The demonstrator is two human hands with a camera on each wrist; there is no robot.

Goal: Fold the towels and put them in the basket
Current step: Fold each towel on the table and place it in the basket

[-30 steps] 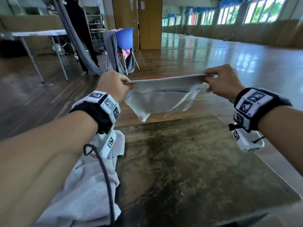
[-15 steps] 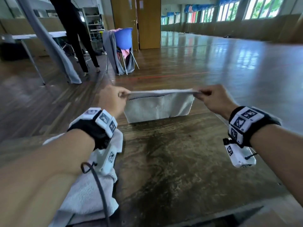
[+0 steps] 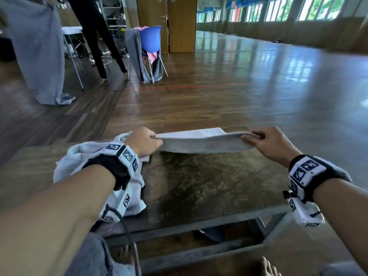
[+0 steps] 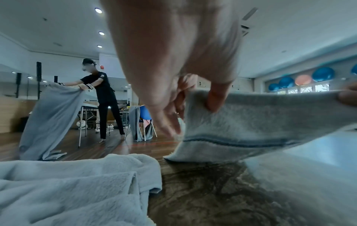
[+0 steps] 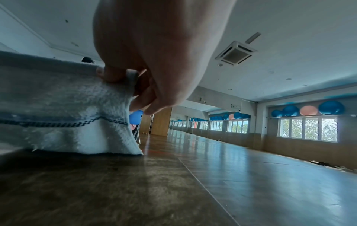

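A small white towel (image 3: 203, 143) with a dark stitched stripe hangs doubled between my two hands at the far side of the dark table (image 3: 199, 186). Its lower edge touches the tabletop. My left hand (image 3: 144, 141) pinches the towel's left end; my right hand (image 3: 266, 141) pinches the right end. The left wrist view shows my thumb and fingers (image 4: 214, 97) clamped on the towel (image 4: 260, 122). In the right wrist view my fingers (image 5: 115, 75) grip the towel's (image 5: 63, 110) top corner. A crumpled pile of white towels (image 3: 83, 162) lies under my left forearm. No basket is visible.
Another person (image 4: 102, 94) stands at the back left, spreading a large grey cloth (image 4: 50, 122) by a white table. A blue chair (image 3: 150, 39) draped with grey fabric stands behind my table. Open wooden floor (image 3: 258, 86) stretches away on the right. My bare feet (image 3: 268, 267) show below the table's near edge.
Both hands have come down from chest height with the towel. It hung free in the air before; now its lower edge rests on the far part of the table.
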